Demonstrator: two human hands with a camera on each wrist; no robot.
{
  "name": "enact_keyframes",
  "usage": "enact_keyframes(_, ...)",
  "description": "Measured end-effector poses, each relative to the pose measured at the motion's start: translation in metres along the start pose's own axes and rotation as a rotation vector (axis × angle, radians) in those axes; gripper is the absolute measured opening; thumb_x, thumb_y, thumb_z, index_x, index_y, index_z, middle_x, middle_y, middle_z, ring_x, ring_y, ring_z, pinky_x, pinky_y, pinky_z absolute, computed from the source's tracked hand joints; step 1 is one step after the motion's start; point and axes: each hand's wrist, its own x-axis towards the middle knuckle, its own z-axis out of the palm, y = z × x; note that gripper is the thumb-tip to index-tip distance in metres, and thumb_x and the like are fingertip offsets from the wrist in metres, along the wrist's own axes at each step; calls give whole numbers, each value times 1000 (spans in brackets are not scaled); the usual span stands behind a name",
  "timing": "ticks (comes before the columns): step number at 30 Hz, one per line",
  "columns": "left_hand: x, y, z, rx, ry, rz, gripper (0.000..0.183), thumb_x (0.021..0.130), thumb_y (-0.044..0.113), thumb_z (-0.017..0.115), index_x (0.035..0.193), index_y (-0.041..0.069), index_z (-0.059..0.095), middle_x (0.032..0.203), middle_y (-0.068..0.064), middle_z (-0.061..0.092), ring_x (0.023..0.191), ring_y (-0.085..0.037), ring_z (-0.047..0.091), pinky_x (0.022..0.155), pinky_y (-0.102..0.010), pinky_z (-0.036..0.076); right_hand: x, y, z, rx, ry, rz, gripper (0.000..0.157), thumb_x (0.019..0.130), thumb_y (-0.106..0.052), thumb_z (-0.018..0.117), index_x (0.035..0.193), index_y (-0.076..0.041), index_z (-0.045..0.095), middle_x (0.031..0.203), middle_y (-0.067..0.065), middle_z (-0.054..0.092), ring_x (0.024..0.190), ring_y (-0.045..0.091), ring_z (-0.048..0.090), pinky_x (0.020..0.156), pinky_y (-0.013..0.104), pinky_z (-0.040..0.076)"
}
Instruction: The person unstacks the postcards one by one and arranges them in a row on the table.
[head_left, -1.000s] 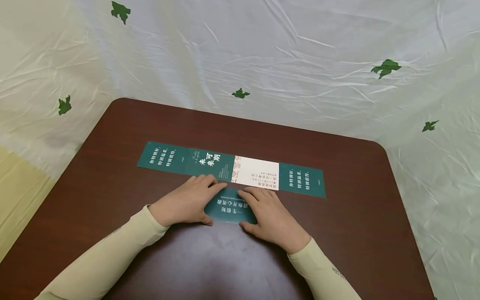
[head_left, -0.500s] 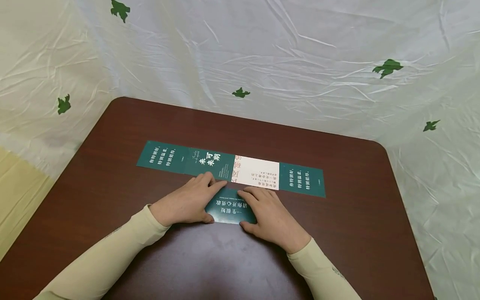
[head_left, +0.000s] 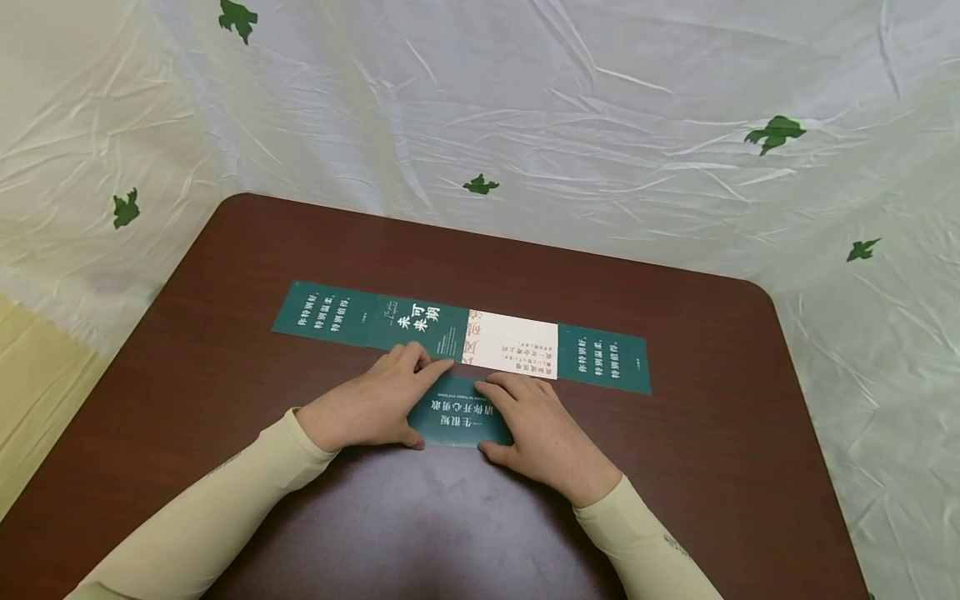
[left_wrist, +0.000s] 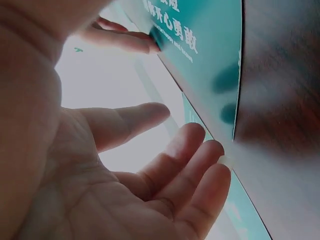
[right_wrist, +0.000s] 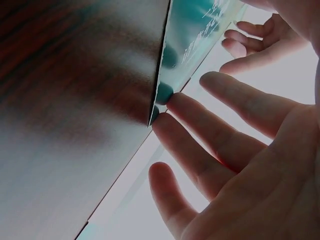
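In the head view a green card [head_left: 459,421] with white characters, upside down to me, lies on the table between my hands. My left hand [head_left: 371,402] rests at its left side, thumb by the near corner and fingers by the far one. Mirroring it, my right hand [head_left: 543,433] lies along the right side. The right wrist view shows extended fingertips [right_wrist: 162,122] touching the card's edge. Loosely bent fingers of the left hand [left_wrist: 195,170] stand by the card [left_wrist: 212,60] in the left wrist view. Both hands partly cover the card's sides.
Beyond the hands runs a touching row: a green card [head_left: 322,312], another green card [head_left: 412,321], a white card [head_left: 513,343] and a green card [head_left: 606,358] on the right. The brown table [head_left: 712,467] meets white sheeting [head_left: 637,167] with green leaf shapes.
Both hands stay at the card's sides. The left hand's fingers have shifted very slightly up in the head view; the card and the row look the same.
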Motion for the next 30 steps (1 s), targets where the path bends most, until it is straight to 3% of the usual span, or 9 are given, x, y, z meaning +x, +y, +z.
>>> enact_keyframes(5,2,-1,0,13,-12,-33,105,75,38,101,161,7,49,126,-7,53,115,-23,47,97,-38,50,0,0,0,-1,2,0,73,89,-39,88,151,-12,62,148,5,62,138,27,59,119,53,43)
enact_keyframes(13,2,-1,2,-16,8,-32,107,73,32,103,161,6,49,122,-6,48,110,-22,48,95,-37,50,0,1,2,7,6,-8,74,88,-39,89,150,-12,62,148,6,61,139,28,58,119,54,43)
enact_keyframes(19,4,2,3,-73,-24,-48,111,75,31,101,165,7,42,127,-6,44,121,-23,49,92,-33,57,-2,2,1,20,17,-1,73,86,-38,91,148,-10,63,147,7,62,138,28,58,119,55,43)
enact_keyframes(24,3,2,3,-22,-34,-27,115,71,35,103,165,7,43,128,-7,46,122,-23,48,97,-35,57,-2,2,2,13,2,17,72,88,-39,89,150,-12,63,147,5,62,138,27,58,120,53,43)
enact_keyframes(30,-1,0,2,-9,-36,-20,109,76,34,99,164,6,43,129,-7,48,120,-23,48,99,-38,55,1,0,4,17,3,5,72,88,-39,87,150,-12,63,148,5,61,138,27,58,119,53,43)
